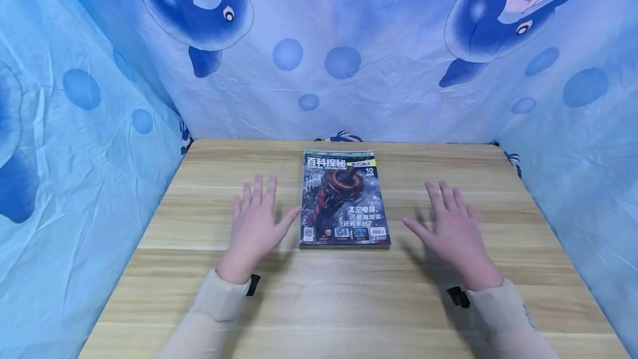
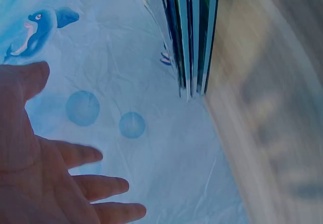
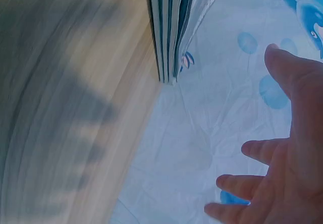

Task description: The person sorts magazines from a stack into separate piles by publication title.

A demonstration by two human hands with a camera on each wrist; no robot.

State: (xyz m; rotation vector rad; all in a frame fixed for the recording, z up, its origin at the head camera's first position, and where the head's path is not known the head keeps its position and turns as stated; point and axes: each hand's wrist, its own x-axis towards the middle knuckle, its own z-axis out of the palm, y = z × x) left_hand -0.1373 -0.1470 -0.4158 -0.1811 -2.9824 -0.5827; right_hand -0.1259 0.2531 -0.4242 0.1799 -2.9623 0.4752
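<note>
A stack of magazines (image 1: pixel 344 198) lies flat near the middle of the wooden table, its top cover dark with a red-and-grey machine and white Chinese lettering. To its left, my left hand (image 1: pixel 256 226) is held over the table with fingers spread, the thumb close to the stack's edge. On the other side, my right hand (image 1: pixel 453 231) hovers with fingers extended, farther from the stack. Both hands are empty. In the left wrist view the edges of several magazines (image 2: pixel 194 37) show beside the left hand (image 2: pixel 55 158). The right wrist view shows the opposite edges (image 3: pixel 166 32) and the right hand (image 3: pixel 282 148).
The wooden table (image 1: pixel 329 303) has a light grain and carries shadows of both hands. A blue cloth (image 1: pixel 309 10) printed with dolphins and bubbles hangs behind the table and along both sides. Black straps show at both wrists.
</note>
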